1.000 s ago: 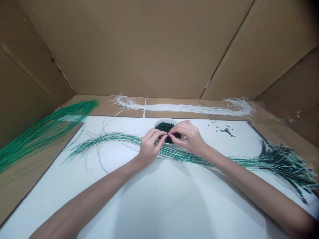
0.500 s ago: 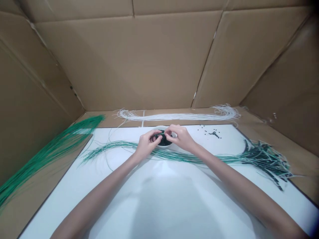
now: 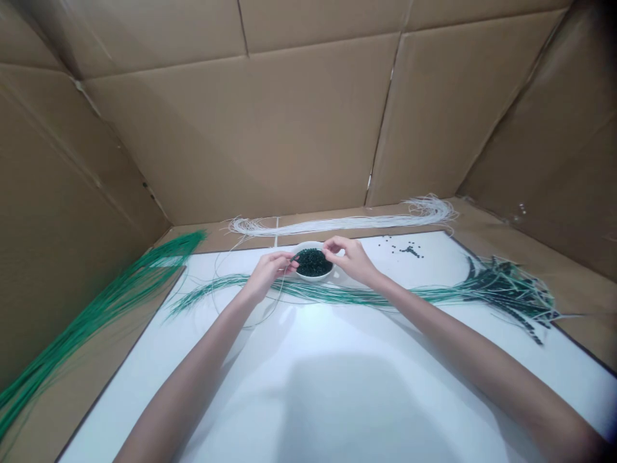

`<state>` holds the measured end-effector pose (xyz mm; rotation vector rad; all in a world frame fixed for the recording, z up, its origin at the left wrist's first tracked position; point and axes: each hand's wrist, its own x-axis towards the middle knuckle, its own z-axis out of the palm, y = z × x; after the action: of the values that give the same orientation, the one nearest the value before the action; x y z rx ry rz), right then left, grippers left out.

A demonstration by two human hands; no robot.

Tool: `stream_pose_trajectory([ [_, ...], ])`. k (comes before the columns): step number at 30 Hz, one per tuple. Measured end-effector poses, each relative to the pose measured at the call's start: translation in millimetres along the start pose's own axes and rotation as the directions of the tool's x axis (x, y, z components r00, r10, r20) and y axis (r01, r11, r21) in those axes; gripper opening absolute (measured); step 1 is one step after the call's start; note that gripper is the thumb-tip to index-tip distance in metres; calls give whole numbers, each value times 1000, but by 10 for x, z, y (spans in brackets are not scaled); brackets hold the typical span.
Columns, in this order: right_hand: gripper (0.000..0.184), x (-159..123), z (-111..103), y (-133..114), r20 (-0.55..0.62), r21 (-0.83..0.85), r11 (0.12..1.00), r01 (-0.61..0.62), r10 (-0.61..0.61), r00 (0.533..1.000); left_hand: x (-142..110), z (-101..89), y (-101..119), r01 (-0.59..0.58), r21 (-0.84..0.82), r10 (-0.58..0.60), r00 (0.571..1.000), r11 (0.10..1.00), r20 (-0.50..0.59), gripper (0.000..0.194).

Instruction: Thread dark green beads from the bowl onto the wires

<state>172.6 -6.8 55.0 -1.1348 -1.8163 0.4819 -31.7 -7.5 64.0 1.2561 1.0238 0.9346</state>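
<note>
A white bowl [image 3: 315, 279] full of small dark green beads [image 3: 313, 262] stands between my hands. My left hand [image 3: 268, 273] is at the bowl's left rim, its fingers closed on a thin cord that seems to carry dark beads near the fingertips. Below that hand the pale cord [image 3: 281, 297] loops down over the white board. At the right rim, my right hand [image 3: 351, 258] is closed in a pinch; whatever is between its thumb and finger is too small to make out.
A bundle of green strands [image 3: 337, 296] crosses the white board [image 3: 231, 399] nearer me, ending in a dark beaded tuft [image 3: 511, 292]. Loose beads [image 3: 409, 251] lie right of the bowl. White strands [image 3: 328, 225] lie behind, more green strands [image 3: 101, 315] left. Cardboard walls [image 3: 308, 128] surround the board.
Both hands were together over the bowl; my left hand has drawn away left to the rim, uncovering the beads. The cord loop now shows below it. The view has tilted slightly.
</note>
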Motion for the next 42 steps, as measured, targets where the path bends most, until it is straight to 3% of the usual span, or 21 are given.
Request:
stream_pose_trajectory([
  [4, 10, -59, 7, 33, -8, -7, 1000, -10, 10, 1000, -55, -34, 12, 82, -127, -70, 993, 989, 90, 23],
  [9, 10, -89, 4, 53, 4, -48, 998, 50, -50, 999, -68, -35, -1, 132, -164, -119, 989, 978, 86, 20],
  [21, 9, -100, -4, -3, 1, -54, 996, 72, -72, 997, -82, -25, -4, 61, -83, -55, 995, 995, 81, 22],
  [30, 8, -129, -21, -74, 0, -73, 985, 154, -155, 988, -91, -26, -23, 35, -55, -32, 998, 998, 47, 19],
  [42, 8, -115, -17, -47, 5, -93, 987, 132, -132, 991, -141, 4, 53, 27, -27, -25, 997, 999, 76, 22],
])
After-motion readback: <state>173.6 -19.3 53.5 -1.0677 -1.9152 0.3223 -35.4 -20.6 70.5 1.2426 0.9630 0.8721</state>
